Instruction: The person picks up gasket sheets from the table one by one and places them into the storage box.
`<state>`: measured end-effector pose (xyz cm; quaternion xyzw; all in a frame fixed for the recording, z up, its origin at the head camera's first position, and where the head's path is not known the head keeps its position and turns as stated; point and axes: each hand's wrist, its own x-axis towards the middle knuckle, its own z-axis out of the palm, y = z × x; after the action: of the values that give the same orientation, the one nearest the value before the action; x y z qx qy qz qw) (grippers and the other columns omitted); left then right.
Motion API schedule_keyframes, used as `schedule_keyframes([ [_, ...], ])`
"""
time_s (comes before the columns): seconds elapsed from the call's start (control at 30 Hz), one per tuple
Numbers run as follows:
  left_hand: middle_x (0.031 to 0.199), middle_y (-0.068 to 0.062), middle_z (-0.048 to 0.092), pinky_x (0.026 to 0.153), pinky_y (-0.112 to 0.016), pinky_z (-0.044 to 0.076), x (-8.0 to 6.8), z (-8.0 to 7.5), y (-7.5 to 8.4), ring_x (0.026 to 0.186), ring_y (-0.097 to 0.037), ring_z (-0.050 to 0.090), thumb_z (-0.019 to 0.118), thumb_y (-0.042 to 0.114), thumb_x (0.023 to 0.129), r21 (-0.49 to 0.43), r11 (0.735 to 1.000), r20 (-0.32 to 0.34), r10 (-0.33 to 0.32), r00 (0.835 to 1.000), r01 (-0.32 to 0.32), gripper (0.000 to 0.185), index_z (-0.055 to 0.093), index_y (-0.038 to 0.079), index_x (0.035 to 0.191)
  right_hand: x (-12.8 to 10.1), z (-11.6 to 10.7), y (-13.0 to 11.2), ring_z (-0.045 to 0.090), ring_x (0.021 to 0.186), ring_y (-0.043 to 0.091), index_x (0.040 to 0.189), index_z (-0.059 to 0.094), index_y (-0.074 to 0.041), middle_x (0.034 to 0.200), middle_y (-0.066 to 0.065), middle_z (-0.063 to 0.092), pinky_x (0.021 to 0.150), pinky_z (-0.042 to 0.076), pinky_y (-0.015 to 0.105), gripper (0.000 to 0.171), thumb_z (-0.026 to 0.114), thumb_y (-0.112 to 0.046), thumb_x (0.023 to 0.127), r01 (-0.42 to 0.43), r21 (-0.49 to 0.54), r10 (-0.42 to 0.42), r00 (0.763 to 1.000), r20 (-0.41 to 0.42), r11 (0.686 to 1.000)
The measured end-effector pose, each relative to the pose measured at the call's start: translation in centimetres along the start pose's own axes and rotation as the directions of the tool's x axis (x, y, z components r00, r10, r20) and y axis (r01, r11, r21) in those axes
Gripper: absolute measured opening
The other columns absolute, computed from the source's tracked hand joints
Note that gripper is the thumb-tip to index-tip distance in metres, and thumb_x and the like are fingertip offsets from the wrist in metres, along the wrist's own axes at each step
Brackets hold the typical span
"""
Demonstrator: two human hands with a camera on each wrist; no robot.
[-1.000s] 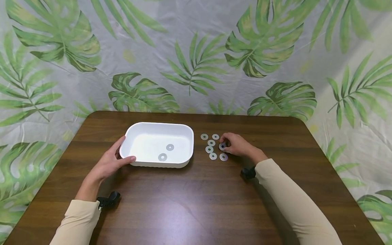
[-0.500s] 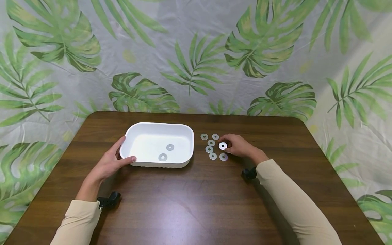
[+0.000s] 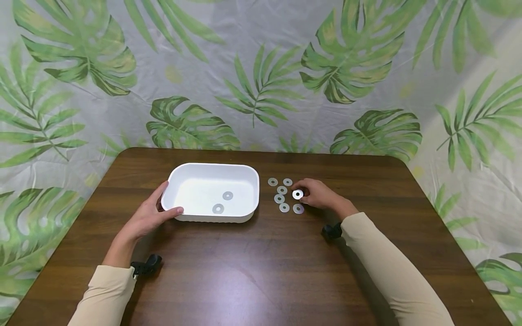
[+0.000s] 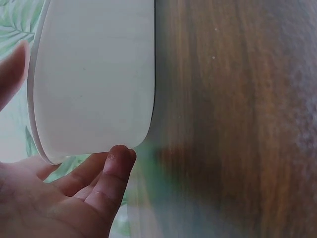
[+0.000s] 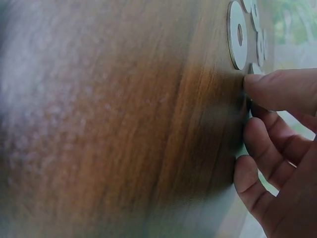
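Leafy cloth [image 3: 277,131] hung behind the brown table [image 3: 244,280]; left hand [image 3: 142,218] gripped a white tray [image 3: 193,194] toward eleven o'clock, right hand [image 3: 322,194] pinched a washer [image 3: 298,198] toward one.

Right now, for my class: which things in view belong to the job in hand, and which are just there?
Seems part of the job:
left hand, gripping the white tub
two washers inside the tub
right hand, pinching one washer
six more washers nearby

Just there:
wooden table
leafy cloth behind it
black wristbands
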<state>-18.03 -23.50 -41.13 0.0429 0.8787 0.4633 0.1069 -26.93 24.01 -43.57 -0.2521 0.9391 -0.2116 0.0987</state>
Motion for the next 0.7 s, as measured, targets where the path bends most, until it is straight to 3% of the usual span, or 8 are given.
schedule_keyframes([
  [0.43, 0.162, -0.03, 0.015, 0.113, -0.059, 0.028, 0.1, 0.2, 0.0, 0.146, -0.045, 0.025, 0.074, 0.033, 0.088, -0.008, 1.0, -0.017, -0.004, 1.0, 0.004, 0.106, 0.001, 0.009, 0.161, 0.2, -0.1, 0.1, 0.062, 0.098, 0.026, 0.122, 0.067, -0.003, 0.115, 0.016, 0.066, 0.087, 0.05, 0.043, 0.035, 0.066, -0.002, 0.087, 0.008, 0.002, -0.008, 1.0, -0.019, 1.0],
  [0.7, 0.163, -0.03, 0.015, 0.114, -0.058, 0.027, 0.1, 0.3, -0.1, 0.147, -0.045, 0.024, 0.075, 0.033, 0.088, -0.016, 1.0, -0.02, -0.012, 1.0, 0.011, 0.106, 0.001, 0.009, 0.161, 0.6, -1.2, -0.7, 0.063, 0.096, 0.025, 0.125, 0.065, -0.002, 0.117, 0.017, 0.068, 0.082, 0.05, 0.038, 0.035, 0.067, -0.005, 0.09, -0.034, 0.121, 0.039, 0.999, -0.034, 0.992],
])
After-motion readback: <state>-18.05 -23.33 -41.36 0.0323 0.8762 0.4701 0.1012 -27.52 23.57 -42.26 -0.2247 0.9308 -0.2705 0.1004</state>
